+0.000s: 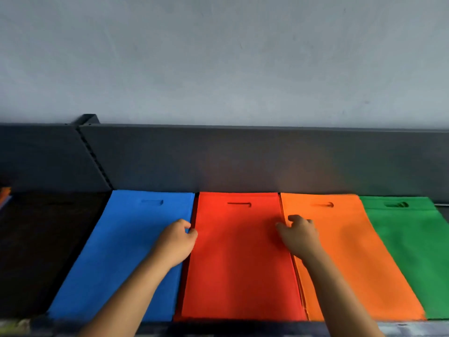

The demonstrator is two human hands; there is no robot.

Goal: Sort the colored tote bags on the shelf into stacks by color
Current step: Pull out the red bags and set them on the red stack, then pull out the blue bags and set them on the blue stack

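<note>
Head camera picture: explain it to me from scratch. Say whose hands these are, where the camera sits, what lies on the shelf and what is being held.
No machine here: a person wears one camera on the head, looking forward and down at their own bare hands. On the dark shelf flat tote bags lie side by side in stacks: black, blue, red, orange, green. The left hand rests at the red stack's left edge, the right hand at its right edge, fingers curled at both edges. Whether they actually pinch a bag is unclear. Nothing is lifted.
</note>
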